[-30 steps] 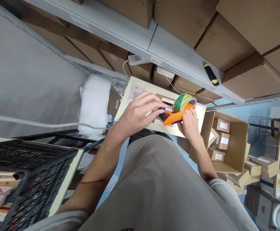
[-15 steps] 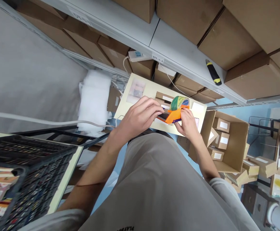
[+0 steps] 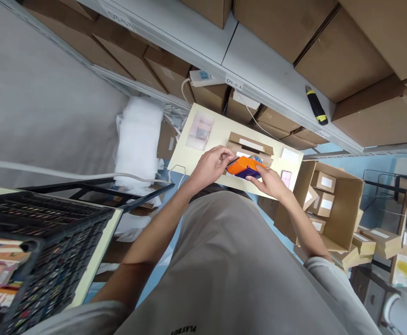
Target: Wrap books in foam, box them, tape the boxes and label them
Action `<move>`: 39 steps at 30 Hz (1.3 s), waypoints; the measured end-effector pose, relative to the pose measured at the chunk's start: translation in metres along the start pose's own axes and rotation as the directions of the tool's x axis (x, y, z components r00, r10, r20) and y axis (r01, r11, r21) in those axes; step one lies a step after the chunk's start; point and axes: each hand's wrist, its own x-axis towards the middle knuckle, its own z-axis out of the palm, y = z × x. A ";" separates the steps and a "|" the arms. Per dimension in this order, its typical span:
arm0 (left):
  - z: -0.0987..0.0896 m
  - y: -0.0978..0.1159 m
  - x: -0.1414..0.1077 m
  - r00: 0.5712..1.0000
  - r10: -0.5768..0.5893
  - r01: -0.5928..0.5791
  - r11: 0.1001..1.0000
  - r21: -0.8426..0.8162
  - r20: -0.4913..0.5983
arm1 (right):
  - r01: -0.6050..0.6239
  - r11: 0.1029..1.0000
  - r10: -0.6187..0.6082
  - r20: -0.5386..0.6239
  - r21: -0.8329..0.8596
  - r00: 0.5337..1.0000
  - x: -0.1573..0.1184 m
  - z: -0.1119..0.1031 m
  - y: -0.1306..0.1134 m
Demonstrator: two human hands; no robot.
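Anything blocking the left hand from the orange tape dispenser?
Nothing visible. The left hand is right at one end of the orange tape dispenser, contact unclear; the right hand holds the opposite end.

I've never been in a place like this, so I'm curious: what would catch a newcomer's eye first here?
Probably the bright orange-and-purple tape dispenser, held in the right hand over the pale table, with the left hand at its left end. Next, the black-and-yellow knife lying on the grey shelf, and the open carton of small labelled boxes to the table's right.
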 end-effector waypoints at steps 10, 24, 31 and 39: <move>-0.002 -0.073 0.048 0.929 -0.371 0.351 0.875 -0.332 0.004 | -0.273 0.962 0.255 0.348 0.002 0.902 0.017 -0.082 0.039; 0.024 -0.127 0.068 0.763 -0.646 0.586 0.679 -0.442 0.018 | -0.387 0.902 0.219 0.568 0.193 0.793 0.104 -0.066 0.094; 0.024 -0.147 0.058 0.732 -0.677 0.642 0.647 -0.412 0.078 | -0.423 0.880 0.216 0.610 0.216 0.762 0.101 -0.053 0.089; 0.025 -0.169 0.052 0.698 -0.702 0.678 0.584 -0.446 0.142 | -0.452 0.865 0.243 0.609 0.216 0.755 0.097 -0.039 0.086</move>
